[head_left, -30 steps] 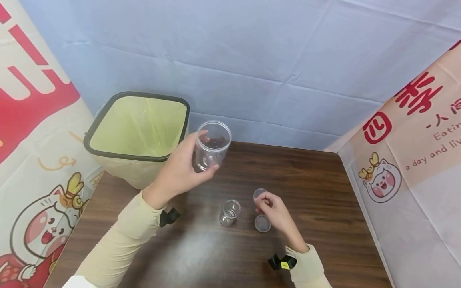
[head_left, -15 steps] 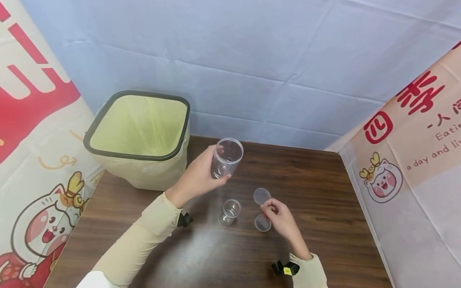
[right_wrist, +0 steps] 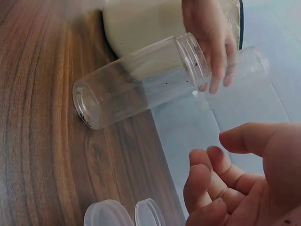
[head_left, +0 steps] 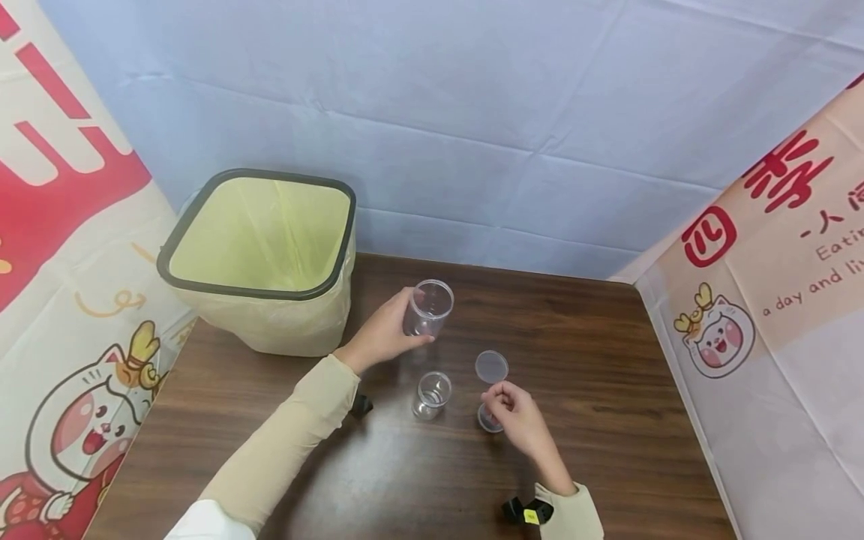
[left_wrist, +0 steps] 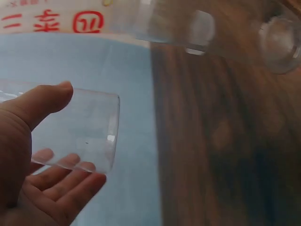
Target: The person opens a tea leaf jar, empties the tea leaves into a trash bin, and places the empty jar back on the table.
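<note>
My left hand (head_left: pixel 381 337) holds a clear plastic jar (head_left: pixel 432 304), thumb on one side and fingers on the other. In the left wrist view the jar (left_wrist: pixel 89 125) is see-through, with a rounded base edge. A second clear jar (head_left: pixel 430 396) stands upright on the table, nearer to me. My right hand (head_left: pixel 516 420) hovers over the near one of two round translucent lids, partly hiding that lid (head_left: pixel 489 423). The far lid (head_left: pixel 491 367) lies flat just beyond my fingers. In the right wrist view, the thumb and loosely bent fingers (right_wrist: pixel 197 181) are apart, with nothing between them.
A bin (head_left: pixel 297 330) with a dark rim and a pale yellow liner stands at the back left of the dark wooden table (head_left: pixel 580 375). A pale blue cloth (head_left: pixel 472 135) hangs behind the table. Printed banners (head_left: pixel 776 300) flank both sides.
My left hand has carried its jar away from the bin, right and down toward the table. My right hand has drawn back from the far lid, which now lies uncovered, toward the near lid.
</note>
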Demonstrator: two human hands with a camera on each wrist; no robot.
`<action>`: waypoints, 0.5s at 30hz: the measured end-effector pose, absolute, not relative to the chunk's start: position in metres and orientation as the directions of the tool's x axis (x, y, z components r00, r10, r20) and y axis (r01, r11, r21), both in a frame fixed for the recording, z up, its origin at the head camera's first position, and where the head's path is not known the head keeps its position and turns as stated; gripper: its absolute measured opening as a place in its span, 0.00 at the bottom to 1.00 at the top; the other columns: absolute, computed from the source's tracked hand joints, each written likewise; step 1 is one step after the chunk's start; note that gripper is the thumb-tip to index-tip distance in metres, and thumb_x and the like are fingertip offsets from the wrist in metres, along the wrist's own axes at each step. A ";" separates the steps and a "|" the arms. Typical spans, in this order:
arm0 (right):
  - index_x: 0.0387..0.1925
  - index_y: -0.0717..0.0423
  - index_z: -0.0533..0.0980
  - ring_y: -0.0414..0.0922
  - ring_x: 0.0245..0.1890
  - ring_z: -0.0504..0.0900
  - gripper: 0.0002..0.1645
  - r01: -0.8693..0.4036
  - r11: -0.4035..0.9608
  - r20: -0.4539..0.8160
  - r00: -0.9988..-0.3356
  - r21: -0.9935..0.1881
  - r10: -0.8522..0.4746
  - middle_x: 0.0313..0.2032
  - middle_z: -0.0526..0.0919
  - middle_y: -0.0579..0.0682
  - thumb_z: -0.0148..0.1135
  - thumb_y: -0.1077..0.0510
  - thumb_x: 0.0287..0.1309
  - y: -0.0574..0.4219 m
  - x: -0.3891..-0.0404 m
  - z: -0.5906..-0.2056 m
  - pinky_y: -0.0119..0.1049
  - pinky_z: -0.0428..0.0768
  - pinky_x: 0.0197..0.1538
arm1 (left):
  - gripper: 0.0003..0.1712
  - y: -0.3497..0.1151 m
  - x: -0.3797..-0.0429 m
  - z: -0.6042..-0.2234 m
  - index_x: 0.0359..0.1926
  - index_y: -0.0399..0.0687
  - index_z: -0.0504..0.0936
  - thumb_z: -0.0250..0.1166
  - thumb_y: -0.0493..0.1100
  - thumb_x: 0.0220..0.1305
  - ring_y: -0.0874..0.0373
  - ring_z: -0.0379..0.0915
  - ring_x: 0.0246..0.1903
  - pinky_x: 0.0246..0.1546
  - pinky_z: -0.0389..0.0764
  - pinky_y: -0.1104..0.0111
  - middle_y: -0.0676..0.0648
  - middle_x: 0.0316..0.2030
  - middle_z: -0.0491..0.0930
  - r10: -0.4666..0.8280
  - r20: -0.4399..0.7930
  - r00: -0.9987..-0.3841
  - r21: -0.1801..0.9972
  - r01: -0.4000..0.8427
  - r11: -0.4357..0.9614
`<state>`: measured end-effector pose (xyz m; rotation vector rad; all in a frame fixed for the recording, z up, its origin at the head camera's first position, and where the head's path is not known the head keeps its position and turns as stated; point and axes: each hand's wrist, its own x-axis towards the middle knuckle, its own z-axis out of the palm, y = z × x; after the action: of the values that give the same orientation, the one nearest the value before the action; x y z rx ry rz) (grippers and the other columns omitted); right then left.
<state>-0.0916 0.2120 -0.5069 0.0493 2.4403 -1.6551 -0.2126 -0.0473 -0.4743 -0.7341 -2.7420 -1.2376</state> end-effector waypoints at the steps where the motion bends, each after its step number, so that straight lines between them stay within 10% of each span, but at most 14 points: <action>1: 0.31 0.64 0.75 0.43 0.22 0.77 0.03 0.131 0.378 -0.172 -0.982 -0.917 -0.075 0.26 0.80 0.57 0.57 0.67 0.60 0.213 -0.092 -0.510 0.38 0.79 0.31 | 0.41 -0.046 -0.214 -0.479 0.55 0.44 0.67 0.77 0.50 0.43 0.57 0.70 0.49 0.53 0.70 0.64 0.47 0.49 0.73 0.404 0.225 -0.887 0.698 0.436 0.568; 15: 0.30 0.67 0.74 0.39 0.21 0.75 0.06 0.169 0.400 -0.212 -0.975 -0.901 -0.067 0.21 0.77 0.51 0.56 0.66 0.61 0.203 -0.083 -0.476 0.30 0.75 0.29 | 0.43 -0.034 -0.223 -0.537 0.57 0.40 0.66 0.78 0.47 0.42 0.52 0.69 0.52 0.56 0.68 0.60 0.39 0.50 0.73 0.403 0.155 -0.902 0.742 0.375 0.555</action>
<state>-0.0832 0.2031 -0.4758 0.0901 2.4416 -1.6101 -0.2233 -0.0339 -0.5369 -0.7010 -2.7991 -1.3237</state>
